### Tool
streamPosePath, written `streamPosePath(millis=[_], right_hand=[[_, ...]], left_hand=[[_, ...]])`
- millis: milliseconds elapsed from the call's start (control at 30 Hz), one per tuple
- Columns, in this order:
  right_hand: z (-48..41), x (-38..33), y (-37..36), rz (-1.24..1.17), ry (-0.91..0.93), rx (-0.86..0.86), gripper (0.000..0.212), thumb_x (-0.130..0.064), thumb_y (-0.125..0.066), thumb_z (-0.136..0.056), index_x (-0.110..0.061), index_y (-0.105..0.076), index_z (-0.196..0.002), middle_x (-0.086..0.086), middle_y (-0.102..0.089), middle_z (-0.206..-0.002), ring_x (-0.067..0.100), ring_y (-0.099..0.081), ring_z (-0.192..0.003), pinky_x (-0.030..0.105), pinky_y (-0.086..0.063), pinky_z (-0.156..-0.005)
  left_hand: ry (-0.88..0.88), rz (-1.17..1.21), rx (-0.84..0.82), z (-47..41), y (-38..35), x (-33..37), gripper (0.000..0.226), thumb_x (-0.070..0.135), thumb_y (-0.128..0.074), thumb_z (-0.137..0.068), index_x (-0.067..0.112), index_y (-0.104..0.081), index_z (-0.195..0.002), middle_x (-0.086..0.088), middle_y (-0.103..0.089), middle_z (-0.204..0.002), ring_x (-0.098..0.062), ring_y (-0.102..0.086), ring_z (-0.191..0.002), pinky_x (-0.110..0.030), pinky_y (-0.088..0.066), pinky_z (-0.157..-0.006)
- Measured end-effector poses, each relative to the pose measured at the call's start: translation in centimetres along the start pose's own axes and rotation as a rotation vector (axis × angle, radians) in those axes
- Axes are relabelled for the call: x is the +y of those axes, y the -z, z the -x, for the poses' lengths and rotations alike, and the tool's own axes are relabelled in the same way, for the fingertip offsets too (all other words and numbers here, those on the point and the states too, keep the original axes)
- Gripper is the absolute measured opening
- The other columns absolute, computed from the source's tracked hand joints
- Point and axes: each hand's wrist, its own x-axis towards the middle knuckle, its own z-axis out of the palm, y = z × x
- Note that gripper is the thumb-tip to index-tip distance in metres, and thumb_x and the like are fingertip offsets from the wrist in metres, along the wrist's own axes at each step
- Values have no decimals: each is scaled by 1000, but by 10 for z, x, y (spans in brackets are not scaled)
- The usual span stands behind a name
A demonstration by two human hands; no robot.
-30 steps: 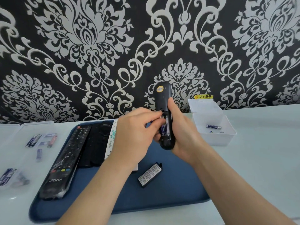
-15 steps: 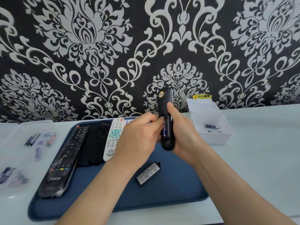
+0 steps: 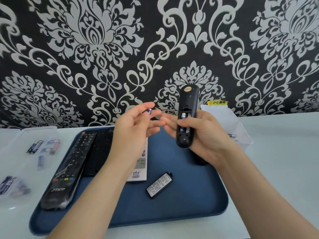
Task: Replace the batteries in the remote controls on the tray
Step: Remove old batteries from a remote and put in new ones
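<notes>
A: Step in hand?

B: Battery swap, judged midway on one unit. The black remote (image 3: 187, 100) was held upright, back to camera, compartment open, over the tray (image 3: 172, 213) toward its 1 o'clock corner. A seated battery (image 3: 183, 116) was seen in the left slot. The right slot looked bare, with a spring showing. The cover (image 3: 159, 185) was lying on the tray at 6 o'clock of the remote.

A: Grips?

B: The right grip (image 3: 207, 135) was wrapped round the remote's lower half, thumb laid across the compartment. The left grip (image 3: 133, 131) was partly closed. A loose battery (image 3: 149, 111) was pinched between its thumb and fingertips, at 9 o'clock of the remote and apart from it.

A: Old cell or new?

B: Could not be told.

A: Next move?

B: If spent, the cell would be dropped in a box. The left box (image 3: 20, 135) sat on the surface at 9 o'clock of the tray, with several batteries in it. The right box (image 3: 245, 140) sat at 3 o'clock of the remote, with one battery in it. The seated cell would then need levering out against its spring. If fresh, polarity would need matching to the bare slot. The JTHTF remote (image 3: 65, 173) and two more beside it lay on the tray's 9 o'clock side, so most of the task was judged left.
</notes>
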Motion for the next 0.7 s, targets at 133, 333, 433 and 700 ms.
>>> streamPosePath(millis=[133, 333, 433, 700], right_hand=[[1, 1, 0, 61, 1, -24, 28, 18, -38, -91, 7, -53, -111, 31, -66, -116, 33, -71, -100, 40, -58, -82], [3, 6, -13, 5, -115, 41, 15, -20, -51, -94, -8, -58, -101, 7, -74, -87, 16, -65, -72, 23, -45, -55], [1, 12, -17, -20, -156, 38, 35, -37, -46, -98, -7, -62, -108, 3, -67, -76, 15, -57, -59, 25, -40, -59], [-3, 16, -12, -38, -154, 6, 38, -40, -44, -99, -5, -55, -112, 7, -61, -75, 18, -58, -59, 27, -51, -57]], left_hand=[[102, 92, -4, 1, 3, 2, 13, 21, -49, -99, 14, -60, -101, -8, -75, -95, -21, -72, -86, -27, -52, -72], [104, 210, -26, 6, -3, 12, 18, 31, -65, -77, 15, -61, -85, -3, -72, -72, -9, -61, -55, -17, -40, -47], [102, 193, -32, 9, -7, 14, 10, 24, -62, -88, 14, -63, -87, -7, -71, -73, -12, -61, -46, -15, -44, -41], [19, -70, -111, 14, -9, 19, 19, 27, -60, -91, 28, -73, -104, -2, -66, -75, -18, -68, -56, -20, -51, -48]])
